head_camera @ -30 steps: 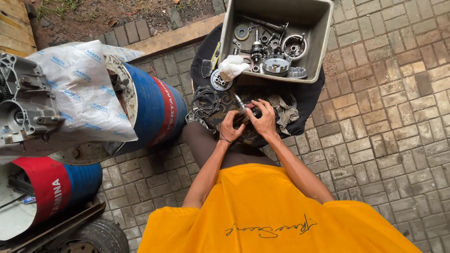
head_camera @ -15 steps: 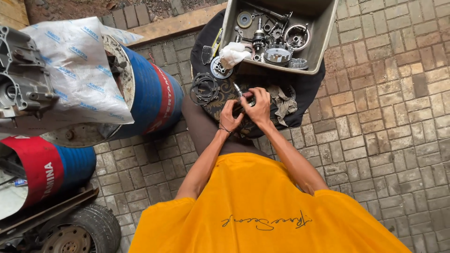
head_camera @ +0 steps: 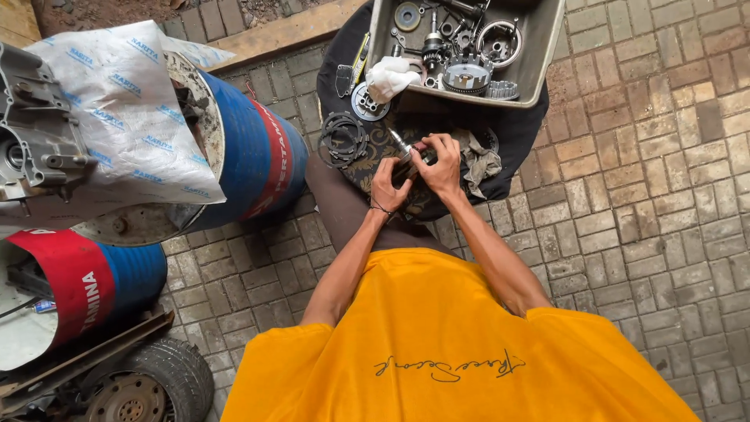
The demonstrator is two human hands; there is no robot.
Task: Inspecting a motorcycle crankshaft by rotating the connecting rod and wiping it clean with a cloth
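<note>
Landmark: the grey parts tray [head_camera: 547, 66], which sits at the top of the view on a dark cloth [head_camera: 516, 133] spread over the brick paving [head_camera: 648, 227].
Your left hand [head_camera: 388, 186]: just below the tray's near-left corner, fingers curled closed around the lower end of a small metal shaft [head_camera: 406, 148].
Your right hand [head_camera: 439, 164]: just below the tray's near edge, touching your left hand, fingers pinched closed on the same shaft where a dark part with a red tint sits.
Shaft: held between both hands over the dark cloth, its bright tip pointing up and left towards the tray; how the dark part fits on it you cannot tell from here.
In the tray: gears, a toothed round hub [head_camera: 466, 76], a ring-shaped housing [head_camera: 500, 41] and other metal pieces, packed close together.
White rag [head_camera: 391, 76]: draped over the tray's left wall.
Thin rings [head_camera: 342, 139]: a loose pile on the cloth, below and left of the tray, near your left hand.
Grey rag [head_camera: 478, 160]: crumpled on the cloth below the tray, just beside your right hand.
Blue and red drum [head_camera: 250, 156]: lying on its side, well left of the tray, with a white printed sack [head_camera: 129, 117] and a grey engine casing [head_camera: 31, 133] on it.
Wheel [head_camera: 148, 387]: far below and left of the tray, at the bottom corner.
</note>
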